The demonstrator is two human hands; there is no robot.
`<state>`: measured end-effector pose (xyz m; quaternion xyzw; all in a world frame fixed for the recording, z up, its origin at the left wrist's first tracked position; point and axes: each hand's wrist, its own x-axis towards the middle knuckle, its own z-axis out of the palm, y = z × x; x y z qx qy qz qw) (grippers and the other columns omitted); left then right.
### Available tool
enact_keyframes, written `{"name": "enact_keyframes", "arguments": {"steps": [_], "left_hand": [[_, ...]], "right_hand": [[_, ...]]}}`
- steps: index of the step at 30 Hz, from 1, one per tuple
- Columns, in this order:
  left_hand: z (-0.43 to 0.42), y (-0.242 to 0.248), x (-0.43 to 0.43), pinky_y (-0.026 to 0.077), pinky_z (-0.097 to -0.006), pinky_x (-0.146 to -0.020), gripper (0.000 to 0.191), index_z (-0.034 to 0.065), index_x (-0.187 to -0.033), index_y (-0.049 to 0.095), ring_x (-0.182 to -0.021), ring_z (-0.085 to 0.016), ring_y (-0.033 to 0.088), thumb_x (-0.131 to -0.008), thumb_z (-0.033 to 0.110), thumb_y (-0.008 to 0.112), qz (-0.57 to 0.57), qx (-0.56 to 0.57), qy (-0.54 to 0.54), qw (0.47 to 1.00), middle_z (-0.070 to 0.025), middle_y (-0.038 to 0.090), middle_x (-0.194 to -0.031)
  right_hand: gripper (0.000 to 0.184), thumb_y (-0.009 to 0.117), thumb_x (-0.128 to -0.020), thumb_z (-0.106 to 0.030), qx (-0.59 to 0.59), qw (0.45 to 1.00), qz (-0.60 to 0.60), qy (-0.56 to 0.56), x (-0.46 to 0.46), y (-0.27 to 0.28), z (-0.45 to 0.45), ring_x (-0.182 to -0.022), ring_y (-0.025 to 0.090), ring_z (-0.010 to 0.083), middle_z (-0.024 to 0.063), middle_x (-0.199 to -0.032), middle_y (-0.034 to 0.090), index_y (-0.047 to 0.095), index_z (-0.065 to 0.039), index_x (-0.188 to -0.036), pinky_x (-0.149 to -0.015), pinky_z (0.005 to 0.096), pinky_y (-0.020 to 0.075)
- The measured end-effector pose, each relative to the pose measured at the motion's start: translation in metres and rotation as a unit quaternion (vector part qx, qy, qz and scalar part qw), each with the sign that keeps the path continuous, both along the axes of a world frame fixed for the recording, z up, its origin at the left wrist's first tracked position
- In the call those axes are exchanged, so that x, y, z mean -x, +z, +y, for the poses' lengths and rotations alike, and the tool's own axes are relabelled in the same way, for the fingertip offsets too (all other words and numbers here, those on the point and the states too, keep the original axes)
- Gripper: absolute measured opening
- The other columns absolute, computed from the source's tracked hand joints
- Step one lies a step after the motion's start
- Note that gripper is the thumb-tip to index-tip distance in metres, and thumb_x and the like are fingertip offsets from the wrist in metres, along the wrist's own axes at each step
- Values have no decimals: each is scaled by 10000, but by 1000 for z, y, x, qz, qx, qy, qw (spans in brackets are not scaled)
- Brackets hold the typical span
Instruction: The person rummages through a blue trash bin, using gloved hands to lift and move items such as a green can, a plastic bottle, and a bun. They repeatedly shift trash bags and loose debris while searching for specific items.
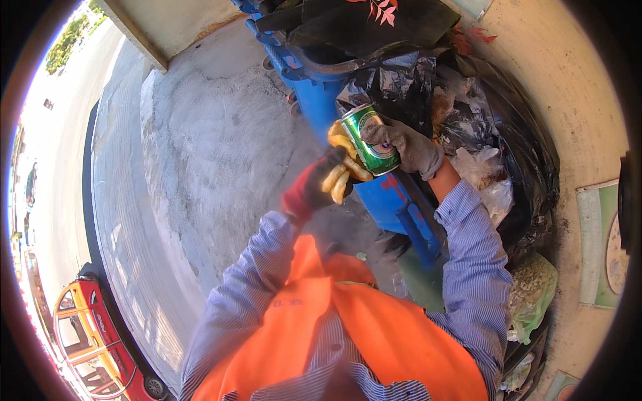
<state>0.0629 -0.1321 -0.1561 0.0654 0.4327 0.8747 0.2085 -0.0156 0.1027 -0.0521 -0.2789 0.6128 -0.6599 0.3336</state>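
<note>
My right hand [406,148], in a grey knit glove, is closed around a green metal drink can [370,140] that is held tilted. Just left of it, my left hand [321,183], in a red and dark glove, holds a bunch of yellowish, finger-shaped pieces [346,170]; what they are cannot be told. Some of these lie against the can's left side. Both hands are above the edge of a blue plastic wheeled bin [316,100]. Right of the bin are black plastic rubbish bags [521,135], with crumpled clear plastic bags [481,170] among them.
A dark lid or sheet [371,27] with red leaves lies at the top. A beige wall [572,85] runs along the right. A green bag of debris [534,290] is at lower right. Grey concrete [225,130] extends left, towards a road with a red and yellow vehicle [95,341].
</note>
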Motion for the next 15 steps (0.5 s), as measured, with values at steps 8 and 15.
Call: {"name": "enact_keyframes", "arguments": {"steps": [8,15], "left_hand": [[-1,21,1,510,-305,-677,338,19,-1231,582,-782,-166,627,-1081,311,499,-5,51,-30,998,-110,699,-981],[-5,25,6,549,-362,-810,367,3,-1174,589,-887,-249,680,-866,88,769,368,263,-52,890,-127,667,-1004]], "right_hand": [[275,534,-1026,-199,-9,957,277,-86,-16,-21,10,-1068,625,173,81,-1203,665,646,-10,-1192,-985,316,497],[395,647,-985,-294,-45,943,265,-198,-61,2,-2,-1072,642,184,92,-1177,670,597,-31,-1276,-979,327,512]]}}
